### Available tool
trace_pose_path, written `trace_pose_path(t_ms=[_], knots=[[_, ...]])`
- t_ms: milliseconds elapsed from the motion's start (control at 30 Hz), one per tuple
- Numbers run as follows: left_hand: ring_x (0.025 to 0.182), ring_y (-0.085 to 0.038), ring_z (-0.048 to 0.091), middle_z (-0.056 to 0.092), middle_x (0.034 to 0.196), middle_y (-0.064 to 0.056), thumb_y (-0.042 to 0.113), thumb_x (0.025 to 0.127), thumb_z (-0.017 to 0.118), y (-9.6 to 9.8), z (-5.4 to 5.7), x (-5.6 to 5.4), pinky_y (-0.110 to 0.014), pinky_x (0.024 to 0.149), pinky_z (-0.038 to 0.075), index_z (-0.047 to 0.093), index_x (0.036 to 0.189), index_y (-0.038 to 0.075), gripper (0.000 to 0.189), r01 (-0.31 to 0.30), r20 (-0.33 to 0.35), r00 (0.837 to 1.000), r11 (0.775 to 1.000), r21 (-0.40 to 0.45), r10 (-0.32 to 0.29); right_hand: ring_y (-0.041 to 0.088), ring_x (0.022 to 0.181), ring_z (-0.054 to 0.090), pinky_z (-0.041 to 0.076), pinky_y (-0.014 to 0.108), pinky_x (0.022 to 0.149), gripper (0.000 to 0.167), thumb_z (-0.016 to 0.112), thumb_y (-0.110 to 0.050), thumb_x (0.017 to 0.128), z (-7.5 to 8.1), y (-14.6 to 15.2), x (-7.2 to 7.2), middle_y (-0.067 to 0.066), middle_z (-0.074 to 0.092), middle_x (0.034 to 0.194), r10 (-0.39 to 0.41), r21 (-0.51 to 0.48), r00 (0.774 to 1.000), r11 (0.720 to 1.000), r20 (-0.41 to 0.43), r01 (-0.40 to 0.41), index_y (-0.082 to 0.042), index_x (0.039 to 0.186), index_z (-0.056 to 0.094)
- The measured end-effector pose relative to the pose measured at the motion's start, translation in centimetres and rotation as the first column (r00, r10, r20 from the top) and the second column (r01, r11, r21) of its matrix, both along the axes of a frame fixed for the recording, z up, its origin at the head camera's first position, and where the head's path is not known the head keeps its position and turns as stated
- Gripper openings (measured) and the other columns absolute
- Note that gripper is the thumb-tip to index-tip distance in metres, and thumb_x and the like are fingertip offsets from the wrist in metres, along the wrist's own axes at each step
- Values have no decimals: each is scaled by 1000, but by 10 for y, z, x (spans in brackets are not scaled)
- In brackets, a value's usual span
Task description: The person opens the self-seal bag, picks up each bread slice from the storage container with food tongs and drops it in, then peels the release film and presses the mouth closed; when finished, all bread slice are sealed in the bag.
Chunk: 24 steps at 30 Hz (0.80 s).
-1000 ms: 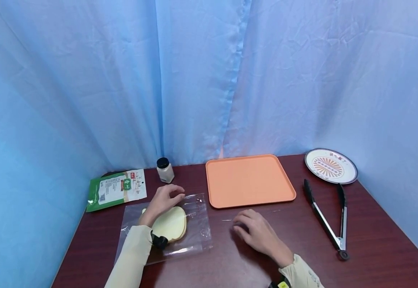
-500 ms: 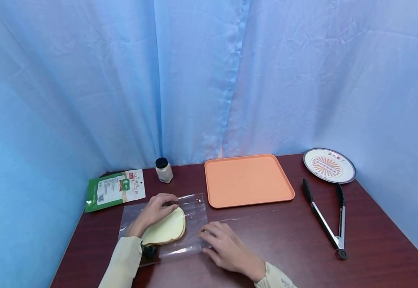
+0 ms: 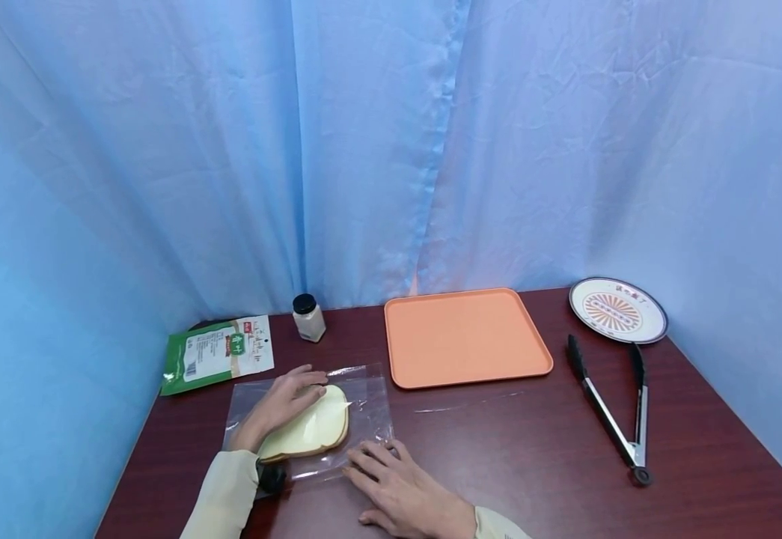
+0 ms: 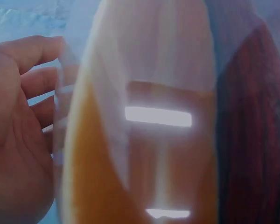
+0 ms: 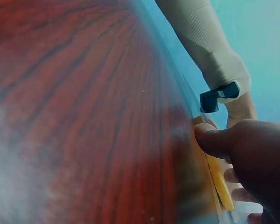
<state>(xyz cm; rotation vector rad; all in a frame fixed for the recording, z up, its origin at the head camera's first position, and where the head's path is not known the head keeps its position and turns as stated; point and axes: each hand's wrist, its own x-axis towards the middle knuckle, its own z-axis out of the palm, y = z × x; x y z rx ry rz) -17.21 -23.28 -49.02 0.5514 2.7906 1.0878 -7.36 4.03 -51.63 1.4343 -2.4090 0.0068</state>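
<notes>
Overall, the bread (image 3: 326,427) lies flat on the dark red-brown table (image 3: 498,457), left of centre, with the clear bag (image 3: 372,404) spread around it. Glare crosses the bread's pale face, and the film appears to cover it; the bag's opening cannot be made out.

The left hand (image 3: 281,404) rests over the bread's far left part, fingers relaxed and clenching nothing, thumb set apart from them. It hides that part of the bread, while the sleeve (image 3: 222,490) and a black wrist device (image 3: 272,477) conceal the bag's near left corner. From the left wrist, film, crust and bright reflections fill most of the view; the fingers show partly through plastic, and their exact contact is uncertain.

The right hand (image 3: 397,486) is spread palm down at the bag's near right corner, fingers extended, no grasp evident. It covers that corner; whether the fingertips press the film or the table cannot be determined. The right wrist view is blurred, and the hand is cut off at its edge.

Beyond the bag stand a black-lidded jar (image 3: 310,324) and, to its left, a green and white packet (image 3: 218,355), its small print illegible. An orange tray (image 3: 468,337) lies right of the jar. Farther right, spread tongs (image 3: 609,419) lie near a patterned plate (image 3: 619,311).
</notes>
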Motion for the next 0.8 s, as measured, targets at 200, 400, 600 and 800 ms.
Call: trace_pose_path(t_ms=[200,400,600,800], knots=[[145,-46,38,64,137,-17,27,101,59,-2,0,4,-66,115,32,65,131,4,38,-17,11,1000,1000,-19,18,16,127,53,42,39,96,56,59,-60,92,1,4,0,-7,59,136,-7,18,1000,1000,7,7,-23,134,57],[144,-47,40,64,136,-17,30,98,62,-8,0,12,-67,114,34,66,131,6,41,-41,-8,999,997,-58,40,20,131,54,42,42,96,58,57,-60,93,-2,9,-5,-7,63,135,-22,34,1000,999,-11,22,-21,135,59],[145,-46,37,57,144,-19,40,96,64,-15,4,26,-71,113,30,62,136,9,50,-112,53,991,987,-118,119,22,132,54,41,45,98,57,56,-59,94,0,14,-16,-7,64,135,-42,41,998,998,40,41,-20,136,58],[146,-47,35,56,145,-19,45,95,64,-18,7,40,-71,114,27,56,142,7,61,-131,75,987,981,-143,143,23,132,54,43,49,99,56,58,-57,93,4,18,-33,-7,65,132,-70,25,993,997,98,68,-21,135,58]])
